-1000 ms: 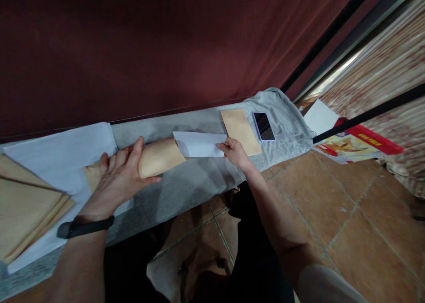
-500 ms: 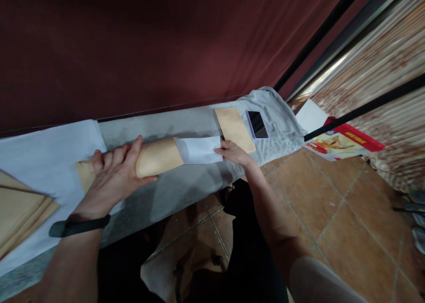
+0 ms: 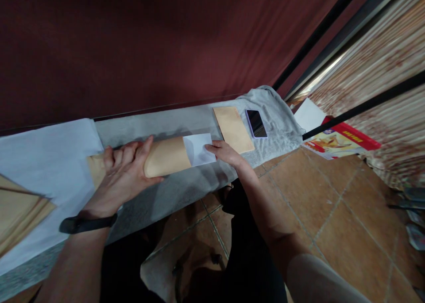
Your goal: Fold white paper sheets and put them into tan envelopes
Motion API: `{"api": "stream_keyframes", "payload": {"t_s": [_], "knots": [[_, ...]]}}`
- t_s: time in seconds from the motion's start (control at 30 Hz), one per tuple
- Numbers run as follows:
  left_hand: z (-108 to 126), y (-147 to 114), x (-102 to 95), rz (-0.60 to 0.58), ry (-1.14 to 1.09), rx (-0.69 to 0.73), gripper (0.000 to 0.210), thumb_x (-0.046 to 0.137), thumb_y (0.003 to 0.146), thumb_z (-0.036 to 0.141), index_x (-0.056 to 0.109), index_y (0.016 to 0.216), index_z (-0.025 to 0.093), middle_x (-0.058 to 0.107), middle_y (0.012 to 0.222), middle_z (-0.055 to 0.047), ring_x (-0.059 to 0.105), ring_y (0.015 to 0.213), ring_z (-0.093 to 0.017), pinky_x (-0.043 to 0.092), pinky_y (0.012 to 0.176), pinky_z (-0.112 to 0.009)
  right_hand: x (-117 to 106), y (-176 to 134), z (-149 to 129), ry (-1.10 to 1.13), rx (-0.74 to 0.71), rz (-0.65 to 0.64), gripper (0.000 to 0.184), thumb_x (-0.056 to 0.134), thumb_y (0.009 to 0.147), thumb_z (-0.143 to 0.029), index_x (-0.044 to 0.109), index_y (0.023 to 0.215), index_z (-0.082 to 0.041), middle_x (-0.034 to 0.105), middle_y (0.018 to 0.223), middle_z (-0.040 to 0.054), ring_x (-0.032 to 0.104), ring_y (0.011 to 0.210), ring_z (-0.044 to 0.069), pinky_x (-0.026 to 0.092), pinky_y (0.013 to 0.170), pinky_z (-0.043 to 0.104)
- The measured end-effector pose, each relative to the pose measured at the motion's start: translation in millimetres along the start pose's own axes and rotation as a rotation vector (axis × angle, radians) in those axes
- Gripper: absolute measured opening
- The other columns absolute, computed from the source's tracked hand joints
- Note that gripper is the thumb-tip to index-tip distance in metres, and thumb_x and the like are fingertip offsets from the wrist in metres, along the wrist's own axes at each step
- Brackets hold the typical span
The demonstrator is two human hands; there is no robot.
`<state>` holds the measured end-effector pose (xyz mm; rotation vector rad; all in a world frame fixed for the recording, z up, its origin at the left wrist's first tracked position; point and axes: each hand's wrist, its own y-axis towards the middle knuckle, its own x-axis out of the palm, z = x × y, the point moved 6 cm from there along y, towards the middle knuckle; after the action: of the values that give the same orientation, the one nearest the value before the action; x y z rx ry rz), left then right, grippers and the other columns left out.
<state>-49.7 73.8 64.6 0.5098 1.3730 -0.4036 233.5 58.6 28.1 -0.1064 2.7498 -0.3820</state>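
Grey cloth (image 3: 179, 184) covers a long, narrow surface, with dark-clad legs (image 3: 247, 254) nearest, at 6 o'clock. Taking the brown envelope (image 3: 168, 158) over the cloth as the dial's centre, the left hand (image 3: 124, 174) grips it from 9 o'clock, thumb along the near edge, fingers bent over the far side. White paper (image 3: 200, 149) juts from its mouth toward 3 o'clock, its outer end pinched between the right hand's (image 3: 225, 152) thumb and fingers. White sheets (image 3: 71, 146) spread at 9 o'clock, bearing a brown stack (image 3: 23, 214). Just past the right hand, toward 2 o'clock, lies a flat envelope (image 3: 233, 128), then a phone (image 3: 256, 124). Farther, at 3 o'clock, a black bar (image 3: 358, 108) crosses before a red-and-yellow box (image 3: 345, 137); a dark red backdrop (image 3: 149, 46) fills 12 o'clock.
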Motion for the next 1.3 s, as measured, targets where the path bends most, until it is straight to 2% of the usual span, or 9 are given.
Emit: {"api": "stream_keyframes", "payload": {"t_s": [0.17, 0.33, 0.43, 0.57, 0.77, 0.97, 1.13, 1.3], "knots": [[7.3, 2.0, 3.2, 0.002, -0.035, 0.042, 0.115, 0.074, 0.076, 0.05, 0.006, 0.162, 0.017, 0.043, 0.147, -0.023, 0.04, 0.137, -0.041, 0.011, 0.119, -0.06, 21.5, 3.3, -0.9, 0.067, 0.011, -0.029, 0.022, 0.058, 0.094, -0.033, 0.069, 0.083, -0.018, 0.065, 0.071, -0.0008, 0.058, 0.065, 0.013, 0.046, 0.066, 0.027], [12.7, 3.2, -1.1, -0.008, -0.034, 0.059, 0.111, 0.074, 0.078, 0.048, 0.008, 0.162, 0.017, 0.045, 0.144, -0.023, 0.043, 0.133, -0.042, 0.014, 0.119, -0.061, 38.7, 8.1, -11.1, -0.143, -0.084, 0.009, 0.036, 0.059, 0.092, -0.032, 0.056, 0.059, -0.019, 0.054, 0.066, -0.0021, 0.054, 0.067, 0.013, 0.042, 0.066, 0.025], [15.3, 3.1, -2.4, -0.003, -0.042, 0.076, 0.109, 0.073, 0.08, 0.049, 0.008, 0.162, 0.016, 0.046, 0.144, -0.022, 0.043, 0.133, -0.041, 0.015, 0.119, -0.061, 44.4, 10.8, -13.6, -0.175, -0.12, 0.034, 0.035, 0.058, 0.092, -0.028, 0.055, 0.058, -0.019, 0.055, 0.071, -0.0015, 0.055, 0.073, 0.012, 0.041, 0.07, 0.024], [15.8, 3.3, -1.5, 0.026, -0.068, 0.077, 0.11, 0.074, 0.078, 0.048, 0.009, 0.162, 0.017, 0.047, 0.144, -0.022, 0.044, 0.134, -0.041, 0.013, 0.119, -0.06, 48.1, 12.4, -10.6, -0.129, -0.097, 0.013, 0.031, 0.054, 0.094, -0.029, 0.059, 0.066, -0.019, 0.058, 0.072, -0.0011, 0.057, 0.072, 0.013, 0.042, 0.069, 0.024], [16.6, 5.7, 3.1, 0.016, -0.083, 0.076, 0.112, 0.074, 0.076, 0.047, 0.007, 0.162, 0.02, 0.048, 0.145, -0.021, 0.043, 0.136, -0.039, 0.012, 0.12, -0.058, 52.0, 16.0, -5.3, -0.073, -0.037, -0.043, 0.021, 0.055, 0.093, -0.022, 0.064, 0.075, -0.018, 0.065, 0.075, -0.0001, 0.061, 0.073, 0.014, 0.044, 0.067, 0.023], [12.0, 6.1, 5.5, 0.049, -0.098, 0.081, 0.112, 0.07, 0.076, 0.052, 0.006, 0.163, 0.02, 0.046, 0.147, -0.021, 0.041, 0.137, -0.041, 0.013, 0.119, -0.058, 49.4, 17.8, 1.5, 0.015, -0.061, -0.002, 0.024, 0.054, 0.096, -0.033, 0.069, 0.086, -0.018, 0.064, 0.071, -0.0027, 0.059, 0.069, 0.012, 0.045, 0.066, 0.021], [12.1, 5.3, 6.3, 0.063, -0.086, 0.082, 0.113, 0.071, 0.074, 0.05, 0.007, 0.162, 0.019, 0.047, 0.145, -0.021, 0.043, 0.135, -0.041, 0.014, 0.119, -0.058, 49.8, 12.5, -1.5, -0.021, -0.043, 0.013, 0.026, 0.056, 0.096, -0.035, 0.068, 0.083, -0.016, 0.061, 0.067, -0.0033, 0.057, 0.064, 0.01, 0.042, 0.059, 0.019], [15.4, 5.5, 5.1, 0.03, -0.067, 0.074, 0.116, 0.074, 0.073, 0.049, 0.007, 0.162, 0.02, 0.047, 0.144, -0.02, 0.044, 0.132, -0.041, 0.015, 0.118, -0.058, 53.1, 10.4, -6.8, -0.078, -0.019, 0.008, 0.023, 0.057, 0.096, -0.03, 0.07, 0.083, -0.017, 0.064, 0.068, -0.0023, 0.059, 0.068, 0.013, 0.044, 0.063, 0.021]]}}
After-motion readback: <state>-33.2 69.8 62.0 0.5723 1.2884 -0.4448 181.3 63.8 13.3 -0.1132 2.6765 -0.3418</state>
